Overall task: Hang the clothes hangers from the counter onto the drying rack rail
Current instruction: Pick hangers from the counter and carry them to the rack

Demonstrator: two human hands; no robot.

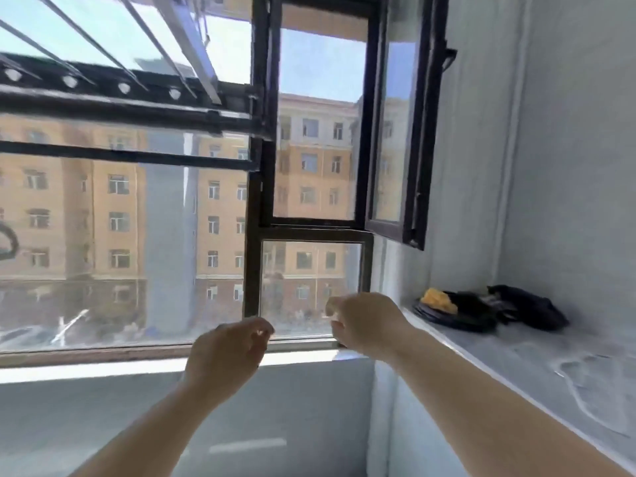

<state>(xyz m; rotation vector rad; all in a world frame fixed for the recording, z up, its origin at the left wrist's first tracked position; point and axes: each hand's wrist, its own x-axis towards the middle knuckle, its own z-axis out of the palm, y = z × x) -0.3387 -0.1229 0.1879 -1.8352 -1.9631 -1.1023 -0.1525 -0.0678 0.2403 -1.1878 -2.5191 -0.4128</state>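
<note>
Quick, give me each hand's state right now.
Left hand: open, fingers loosely curled, holding nothing.
Right hand: open, fingers loosely curled, holding nothing.

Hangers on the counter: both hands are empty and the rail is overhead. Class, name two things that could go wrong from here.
1. The dark hangers lie piled with a yellow object near the front edge of the counter; pulling one may drag the rest off.
2. The open window sash juts inward between counter and rail; a raised hanger could strike it or slip out through the opening.
</note>
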